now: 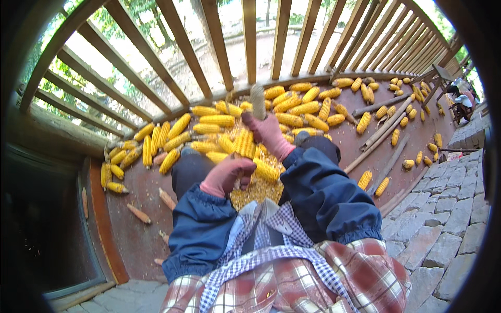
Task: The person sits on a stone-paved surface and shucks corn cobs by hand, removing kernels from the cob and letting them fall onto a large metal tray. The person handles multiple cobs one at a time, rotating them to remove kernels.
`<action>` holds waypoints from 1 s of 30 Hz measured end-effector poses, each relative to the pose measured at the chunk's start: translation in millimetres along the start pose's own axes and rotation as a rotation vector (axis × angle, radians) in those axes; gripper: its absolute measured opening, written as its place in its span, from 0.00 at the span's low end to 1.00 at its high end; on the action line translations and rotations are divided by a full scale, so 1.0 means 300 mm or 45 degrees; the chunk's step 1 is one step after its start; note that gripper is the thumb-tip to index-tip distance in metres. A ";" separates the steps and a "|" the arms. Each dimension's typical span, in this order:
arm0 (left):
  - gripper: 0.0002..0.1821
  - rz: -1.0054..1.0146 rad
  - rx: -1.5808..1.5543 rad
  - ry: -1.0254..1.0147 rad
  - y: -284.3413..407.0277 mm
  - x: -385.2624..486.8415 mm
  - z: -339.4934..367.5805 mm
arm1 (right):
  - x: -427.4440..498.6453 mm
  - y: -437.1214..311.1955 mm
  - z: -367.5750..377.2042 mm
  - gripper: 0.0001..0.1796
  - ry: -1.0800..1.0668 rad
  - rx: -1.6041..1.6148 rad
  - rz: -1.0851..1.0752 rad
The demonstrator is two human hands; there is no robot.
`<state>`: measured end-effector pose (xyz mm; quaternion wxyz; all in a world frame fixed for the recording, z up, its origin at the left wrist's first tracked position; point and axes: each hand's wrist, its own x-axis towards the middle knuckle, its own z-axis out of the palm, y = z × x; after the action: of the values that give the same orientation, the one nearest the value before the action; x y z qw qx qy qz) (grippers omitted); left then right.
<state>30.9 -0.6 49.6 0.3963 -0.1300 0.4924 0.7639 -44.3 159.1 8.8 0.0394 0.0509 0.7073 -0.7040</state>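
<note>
In front of my body, my left hand point(231, 174), in a pink glove with dark fingers, grips the lower end of a yellow corn ear point(244, 144). My right hand point(270, 133), gloved alike, is closed around an upright beige cylinder point(257, 102) with a ribbed, cord-like surface. Its lower part is hidden by the hand, so I cannot tell whether it is a wrapped tool handle. Another corn ear point(267, 170) lies just right of my left hand. Between my legs is a heap of loose corn kernels point(256, 194).
Many corn ears point(299, 107) lie beyond my hands along a slatted wooden railing point(250, 43). Bare cobs point(139, 213) are scattered on the reddish floor point(125, 238) at left. Wooden poles point(385, 123) and stone paving point(442, 234) lie right. A wooden chair point(444, 80) stands far right.
</note>
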 end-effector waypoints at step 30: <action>0.14 0.228 -0.024 -0.030 -0.034 0.097 -0.032 | 0.039 -0.033 0.040 0.22 -0.088 0.569 0.077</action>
<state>17.5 7.2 21.2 0.3310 -0.0803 0.4903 0.8022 -57.2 147.4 17.0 0.0722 0.0554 0.5303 -0.8429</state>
